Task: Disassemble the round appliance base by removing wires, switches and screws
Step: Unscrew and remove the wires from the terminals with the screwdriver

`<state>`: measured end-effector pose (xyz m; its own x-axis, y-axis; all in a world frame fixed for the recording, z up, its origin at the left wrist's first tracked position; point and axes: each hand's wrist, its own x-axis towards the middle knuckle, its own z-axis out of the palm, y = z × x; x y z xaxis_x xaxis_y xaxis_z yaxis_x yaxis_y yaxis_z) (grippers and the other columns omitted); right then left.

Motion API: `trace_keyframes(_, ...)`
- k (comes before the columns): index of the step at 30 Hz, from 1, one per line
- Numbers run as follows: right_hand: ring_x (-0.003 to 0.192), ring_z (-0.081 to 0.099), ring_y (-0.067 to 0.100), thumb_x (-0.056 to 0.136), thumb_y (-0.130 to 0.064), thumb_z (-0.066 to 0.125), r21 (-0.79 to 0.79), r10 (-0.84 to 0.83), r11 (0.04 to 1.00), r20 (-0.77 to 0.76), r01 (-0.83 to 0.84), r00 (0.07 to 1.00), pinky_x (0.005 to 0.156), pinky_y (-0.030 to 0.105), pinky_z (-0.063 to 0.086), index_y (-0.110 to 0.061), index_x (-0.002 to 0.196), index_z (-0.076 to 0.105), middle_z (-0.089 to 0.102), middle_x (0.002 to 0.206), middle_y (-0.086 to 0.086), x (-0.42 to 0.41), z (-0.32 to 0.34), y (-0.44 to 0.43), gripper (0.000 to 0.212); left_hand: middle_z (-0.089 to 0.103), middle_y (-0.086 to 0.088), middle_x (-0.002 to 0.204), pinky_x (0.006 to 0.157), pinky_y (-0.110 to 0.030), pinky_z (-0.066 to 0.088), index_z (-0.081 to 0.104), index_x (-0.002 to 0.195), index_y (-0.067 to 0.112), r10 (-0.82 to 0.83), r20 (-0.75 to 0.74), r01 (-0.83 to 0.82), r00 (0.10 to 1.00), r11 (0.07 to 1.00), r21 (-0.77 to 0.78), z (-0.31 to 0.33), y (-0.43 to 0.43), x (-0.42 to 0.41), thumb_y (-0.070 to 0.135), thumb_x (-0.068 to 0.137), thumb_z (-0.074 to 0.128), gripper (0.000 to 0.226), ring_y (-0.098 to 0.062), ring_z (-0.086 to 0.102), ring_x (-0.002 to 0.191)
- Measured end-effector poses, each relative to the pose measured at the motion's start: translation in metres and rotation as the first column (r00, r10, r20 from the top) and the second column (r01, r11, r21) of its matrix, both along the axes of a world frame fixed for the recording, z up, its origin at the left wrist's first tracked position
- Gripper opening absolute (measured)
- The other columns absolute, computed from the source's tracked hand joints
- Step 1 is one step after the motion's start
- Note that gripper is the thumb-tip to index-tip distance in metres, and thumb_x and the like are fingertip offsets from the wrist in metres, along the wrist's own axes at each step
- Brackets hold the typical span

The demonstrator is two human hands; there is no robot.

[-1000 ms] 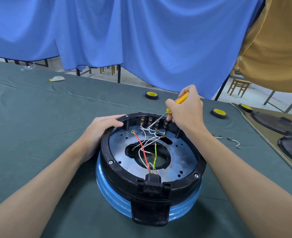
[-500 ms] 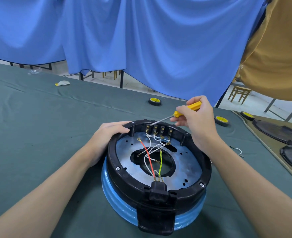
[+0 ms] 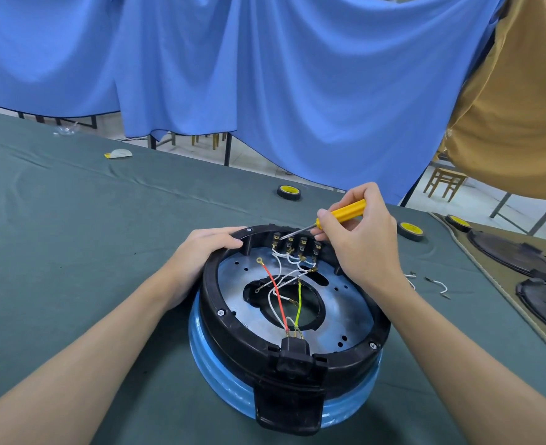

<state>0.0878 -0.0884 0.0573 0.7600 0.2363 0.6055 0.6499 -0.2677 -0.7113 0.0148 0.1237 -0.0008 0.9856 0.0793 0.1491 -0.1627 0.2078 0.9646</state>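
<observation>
- Round appliance base [image 3: 233, 329] sits upside down on the green-covered surface [image 3: 72, 236], directly in front of the person, its black rim and silvery metal plate [image 3: 345, 313] facing up so the wiring is open to reach.
- Left hand [image 3: 201, 252] rests on the far-left rim, fingers curled over the edge and gripping it; I judge this is to stop the base from turning or sliding under the tool.
- Right hand [image 3: 358, 245] pinches the yellow handle of a screwdriver [image 3: 345, 211] between thumb and fingers, pen-style, which suits fine work.
- Its thin shaft slants down and left to the leftmost of the four switch terminals [image 3: 297, 244] on the far inner wall; whether the tip touches the terminal is too small to tell.
- White wires [image 3: 281, 261] run from those terminals, while a red wire [image 3: 274, 290] and a yellow-green wire [image 3: 299, 300] lead to the black socket [image 3: 294, 348] at the near edge.
- Rim screws remain in place, so much appears left to do.
- Cut wire pieces [image 3: 438, 285] lie to the right, and two tape rolls [image 3: 289, 191] sit beyond.
</observation>
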Motion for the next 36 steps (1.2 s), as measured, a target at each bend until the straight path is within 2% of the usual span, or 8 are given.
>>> trace_keyframes(5, 0.065, 0.071, 0.011, 0.089, -0.013, 0.066, -0.091, 0.004, 0.996, 0.045, 0.0, 0.999, 0.072, 0.045, 0.058, -0.028, 0.084, 0.04, 0.07, 0.078, -0.013, -0.002, -0.001, 0.002, 0.03, 0.074, -0.009, 0.111, 0.079, -0.022, 0.056, 0.079, 0.104, 0.022, 0.002, 0.006, -0.002, 1.0, 1.0, 0.013, 0.0, 0.0, 0.0, 0.011, 0.083, 0.054, 0.034, -0.024, 0.071, 0.101)
trace_keyframes(10, 0.067, 0.071, 0.019, 0.089, -0.017, 0.065, -0.132, 0.016, 0.991, 0.14, 0.003, 0.99, 0.069, 0.047, 0.056, -0.034, 0.082, 0.037, 0.068, 0.076, -0.003, -0.004, -0.003, 0.003, 0.033, 0.073, -0.01, 0.113, 0.082, -0.023, 0.056, 0.078, 0.106, 0.021, -0.013, 0.008, 0.013, 1.0, 1.0, 0.011, 0.0, 0.001, 0.001, 0.016, 0.078, 0.056, 0.036, -0.025, 0.071, 0.104)
trace_keyframes(15, 0.057, 0.06, 0.013, 0.089, -0.016, 0.064, -0.255, 0.126, 0.966, 0.339, -0.038, 0.932, 0.056, 0.022, 0.046, -0.031, 0.084, 0.033, 0.069, 0.08, -0.004, -0.01, -0.007, 0.003, 0.035, 0.073, -0.01, 0.113, 0.08, -0.022, 0.056, 0.078, 0.107, 0.021, -0.021, 0.015, 0.02, 1.0, 1.0, 0.017, -0.001, 0.001, 0.001, 0.014, 0.081, 0.055, 0.036, -0.025, 0.071, 0.103)
trace_keyframes(17, 0.056, 0.056, 0.014, 0.089, -0.015, 0.063, -0.279, 0.134, 0.96, 0.361, -0.03, 0.923, 0.055, 0.022, 0.044, -0.028, 0.085, 0.033, 0.069, 0.079, -0.003, -0.009, -0.006, 0.004, 0.033, 0.073, -0.01, 0.114, 0.08, -0.022, 0.055, 0.077, 0.107, 0.02, -0.034, 0.024, 0.033, 0.999, 0.999, 0.015, -0.001, 0.001, 0.0, 0.011, 0.083, 0.053, 0.036, -0.024, 0.071, 0.103)
trace_keyframes(22, 0.061, 0.07, 0.017, 0.088, -0.011, 0.063, -0.15, 0.02, 0.989, 0.08, -0.008, 0.997, 0.064, 0.042, 0.057, -0.025, 0.082, 0.037, 0.069, 0.072, 0.005, 0.002, 0.004, 0.009, 0.03, 0.072, -0.011, 0.116, 0.082, -0.023, 0.055, 0.076, 0.11, 0.018, -0.053, 0.019, 0.053, 0.998, 0.999, 0.006, -0.001, 0.002, 0.0, 0.015, 0.08, 0.054, 0.037, -0.026, 0.07, 0.106)
trace_keyframes(30, 0.055, 0.069, 0.027, 0.083, 0.0, 0.062, 0.001, -0.003, 1.0, -0.388, 0.004, 0.922, 0.061, 0.042, 0.059, -0.015, 0.086, 0.038, 0.064, 0.078, 0.021, 0.036, 0.018, 0.011, 0.028, 0.074, -0.01, 0.113, 0.076, -0.021, 0.055, 0.077, 0.108, 0.02, -0.056, 0.018, 0.056, 0.998, 0.998, 0.006, 0.0, 0.001, 0.0, 0.012, 0.082, 0.052, 0.037, -0.022, 0.072, 0.099)
trace_keyframes(33, 0.054, 0.068, 0.027, 0.083, 0.002, 0.061, 0.094, 0.023, 0.995, -0.432, 0.019, 0.902, 0.056, 0.033, 0.052, -0.014, 0.087, 0.039, 0.063, 0.063, 0.013, 0.038, 0.01, 0.008, 0.028, 0.074, -0.01, 0.111, 0.076, -0.021, 0.055, 0.078, 0.106, 0.02, -0.044, 0.019, 0.044, 0.999, 0.999, 0.002, -0.001, 0.0, 0.0, 0.006, 0.087, 0.048, 0.038, -0.021, 0.072, 0.097)
trace_keyframes(36, 0.059, 0.07, 0.03, 0.082, 0.0, 0.061, 0.153, 0.039, 0.988, -0.367, 0.019, 0.93, 0.06, 0.037, 0.055, -0.014, 0.087, 0.04, 0.065, 0.053, 0.006, 0.035, 0.002, 0.004, 0.025, 0.074, -0.011, 0.112, 0.077, -0.022, 0.055, 0.077, 0.107, 0.018, -0.047, 0.023, 0.047, 0.999, 0.999, -0.003, 0.0, -0.001, 0.0, 0.008, 0.085, 0.05, 0.037, -0.022, 0.072, 0.097)
